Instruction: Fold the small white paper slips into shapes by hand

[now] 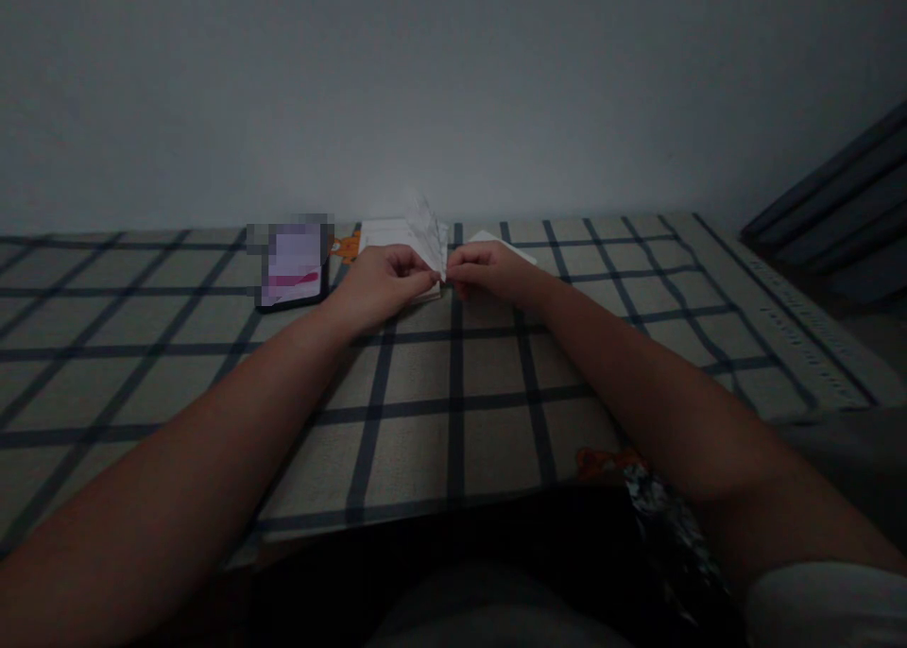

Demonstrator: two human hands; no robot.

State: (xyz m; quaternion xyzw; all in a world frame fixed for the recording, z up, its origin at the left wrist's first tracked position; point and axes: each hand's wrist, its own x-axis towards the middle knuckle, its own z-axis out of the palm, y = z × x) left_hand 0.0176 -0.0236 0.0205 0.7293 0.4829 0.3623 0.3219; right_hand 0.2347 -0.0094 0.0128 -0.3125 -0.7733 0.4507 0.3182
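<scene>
Thin, pale, see-through wrapping (423, 225) rises in a crumpled peak above a white paper or packet (383, 232) near the wall. At the lower corner of that wrapping, my left hand (393, 280) pinches with thumb and forefinger. Close beside it, my right hand (488, 268) is also closed in a pinch on the same corner. The two sets of fingertips nearly meet. Behind my right hand lies a flat white sheet (508, 246), partly covered by the hand.
A phone (294, 263) with a lit, blurred screen lies left of my hands on the checked tablecloth (418, 450). An orange printed figure (345, 246) shows beside it. The wall (453, 91) stands behind; a crinkled shiny black item (670, 525) is at the near edge.
</scene>
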